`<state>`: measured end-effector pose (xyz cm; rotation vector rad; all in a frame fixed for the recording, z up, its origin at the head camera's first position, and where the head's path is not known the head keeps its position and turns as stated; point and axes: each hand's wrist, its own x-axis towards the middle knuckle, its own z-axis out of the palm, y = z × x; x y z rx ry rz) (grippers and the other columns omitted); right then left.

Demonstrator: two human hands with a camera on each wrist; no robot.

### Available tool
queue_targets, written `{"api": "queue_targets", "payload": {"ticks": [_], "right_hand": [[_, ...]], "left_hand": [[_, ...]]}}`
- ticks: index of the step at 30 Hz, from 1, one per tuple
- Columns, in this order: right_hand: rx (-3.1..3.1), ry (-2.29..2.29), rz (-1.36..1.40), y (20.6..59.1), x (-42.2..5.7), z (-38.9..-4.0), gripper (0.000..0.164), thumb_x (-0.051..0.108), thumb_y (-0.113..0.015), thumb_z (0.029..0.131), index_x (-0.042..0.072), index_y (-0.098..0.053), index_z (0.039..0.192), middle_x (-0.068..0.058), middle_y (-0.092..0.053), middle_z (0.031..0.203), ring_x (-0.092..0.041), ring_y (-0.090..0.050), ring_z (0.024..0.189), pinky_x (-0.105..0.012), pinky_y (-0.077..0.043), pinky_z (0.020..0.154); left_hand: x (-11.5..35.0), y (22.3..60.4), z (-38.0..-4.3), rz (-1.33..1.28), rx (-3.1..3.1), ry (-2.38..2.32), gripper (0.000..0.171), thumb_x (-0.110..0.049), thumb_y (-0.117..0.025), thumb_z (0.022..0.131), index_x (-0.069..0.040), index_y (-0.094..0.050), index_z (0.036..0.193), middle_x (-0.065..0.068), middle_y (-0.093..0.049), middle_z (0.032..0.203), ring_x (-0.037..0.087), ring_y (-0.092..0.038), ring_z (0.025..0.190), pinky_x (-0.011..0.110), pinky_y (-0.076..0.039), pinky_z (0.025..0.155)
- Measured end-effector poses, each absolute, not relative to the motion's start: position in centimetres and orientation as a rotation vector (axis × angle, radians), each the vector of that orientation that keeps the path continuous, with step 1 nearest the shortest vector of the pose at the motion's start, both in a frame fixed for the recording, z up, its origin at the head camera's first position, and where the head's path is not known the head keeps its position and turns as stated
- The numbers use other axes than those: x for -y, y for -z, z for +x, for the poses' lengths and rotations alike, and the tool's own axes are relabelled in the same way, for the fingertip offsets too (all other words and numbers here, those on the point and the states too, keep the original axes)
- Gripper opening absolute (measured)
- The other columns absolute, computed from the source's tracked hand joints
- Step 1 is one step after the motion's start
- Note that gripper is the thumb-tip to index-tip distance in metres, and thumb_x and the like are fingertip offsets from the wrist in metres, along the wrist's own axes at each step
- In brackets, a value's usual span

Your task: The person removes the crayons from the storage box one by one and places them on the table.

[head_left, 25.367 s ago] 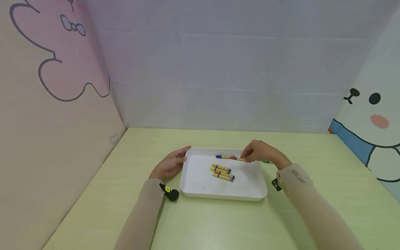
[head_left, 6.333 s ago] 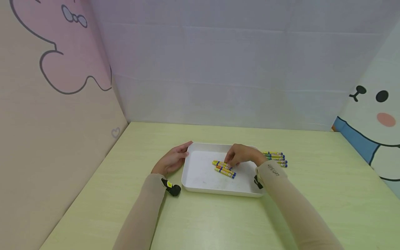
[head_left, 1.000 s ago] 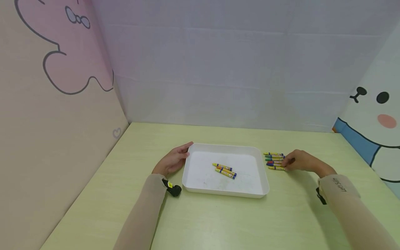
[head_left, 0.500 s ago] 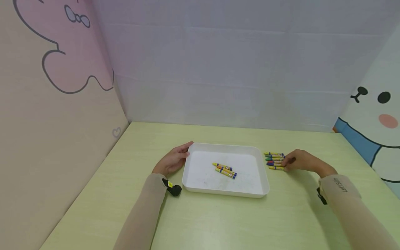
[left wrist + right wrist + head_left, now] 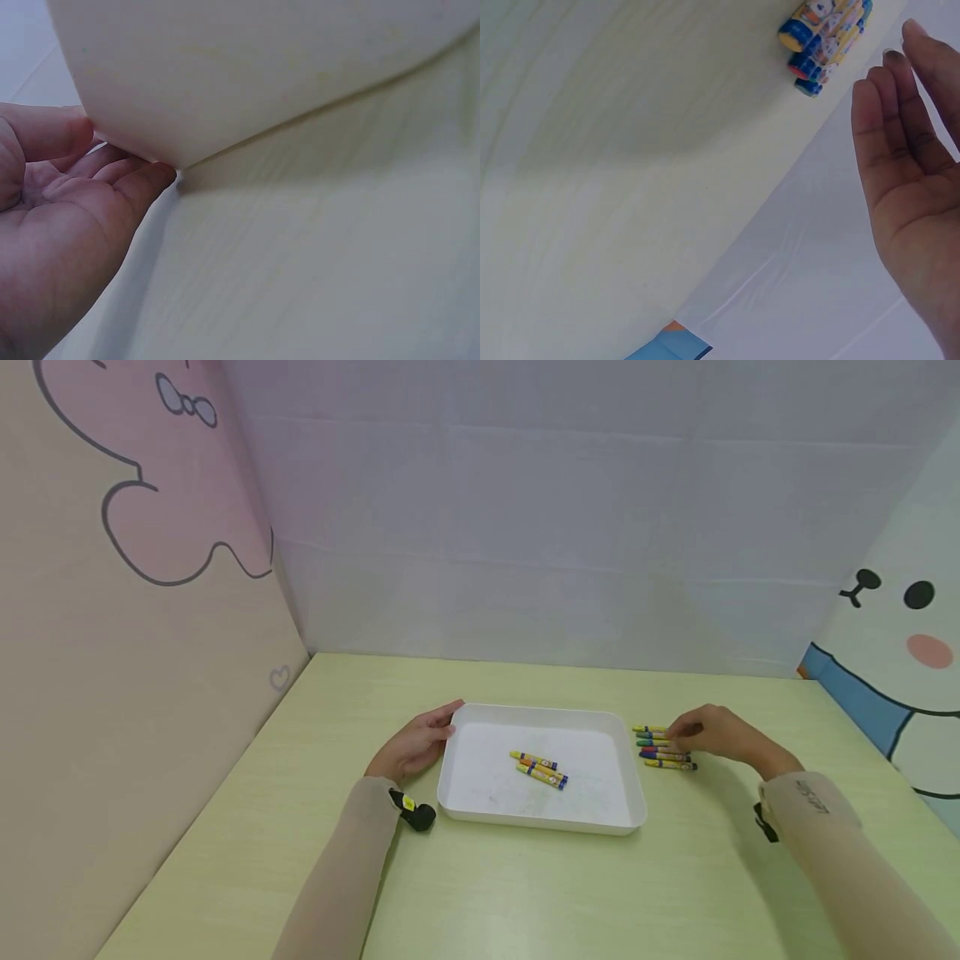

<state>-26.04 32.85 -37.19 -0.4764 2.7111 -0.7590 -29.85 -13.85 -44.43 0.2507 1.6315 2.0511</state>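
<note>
My left hand (image 5: 411, 747) holds the left edge of a white tray (image 5: 480, 810), thumb at the rim. In the left wrist view, the fingertips meet the lower edge of the tray wall (image 5: 225, 82). Three crayons lie in the tray: a yellow crayon (image 5: 533, 760), an orange-tipped one partly covered, and a yellow crayon (image 5: 540, 776) in front. Right of the tray, several crayons lie in a row, among them a yellow crayon (image 5: 670, 765) nearest me. Over their right ends is my right hand (image 5: 716, 732), holding nothing, its fingers loosely extended in the right wrist view.
The pale yellow-green table (image 5: 517, 893) runs back to a white cloth backdrop (image 5: 525, 552). Printed side panels stand left and right, with a pink figure (image 5: 180, 527) and a white bear (image 5: 900, 635). A black wrist strap device (image 5: 416, 814) hangs at the left cuff.
My right hand has let go of the nearest yellow crayon in the row and risen slightly back and left. The left hand and tray have not moved over the last second.
</note>
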Motion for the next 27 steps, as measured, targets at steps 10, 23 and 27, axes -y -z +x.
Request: {"api": "queue_targets", "payload": {"ticks": [10, 23, 27], "right_hand": [[-2.705, 0.815, -0.519, 35.6, -31.1, -26.5, 0.032, 0.020, -0.062, 0.094, -0.003, -0.066, 0.117, -0.016, -0.068, 0.110, -0.027, -0.064, 0.098, -0.042, -0.054, 0.082], [-2.624, 0.799, -0.603, 34.3, -27.8, -27.0, 0.036, 0.023, -0.066, 0.091, -0.001, -0.066, 0.118, -0.015, -0.068, 0.113, -0.022, -0.064, 0.100, -0.040, -0.055, 0.085], [-2.621, 0.773, -0.629, 34.0, -26.6, -27.6, 0.036, 0.023, -0.066, 0.091, 0.000, -0.066, 0.119, -0.013, -0.070, 0.111, -0.019, -0.065, 0.097, -0.038, -0.055, 0.083]], "left_hand": [[13.9, 44.7, -29.9, 0.276, -1.630, -2.052, 0.059, 0.007, -0.034, 0.100, -0.008, -0.017, 0.155, 0.004, -0.006, 0.163, 0.024, -0.011, 0.149, 0.040, -0.016, 0.121], [13.9, 44.6, -29.9, 0.278, -1.631, -2.047, 0.059, 0.006, -0.034, 0.100, -0.008, -0.016, 0.155, 0.005, -0.008, 0.163, 0.025, -0.013, 0.149, 0.040, -0.017, 0.120], [13.9, 44.6, -29.9, 0.263, -1.645, -2.045, 0.059, 0.006, -0.034, 0.100, -0.009, -0.017, 0.155, 0.004, -0.007, 0.163, 0.024, -0.011, 0.149, 0.039, -0.016, 0.121]]}}
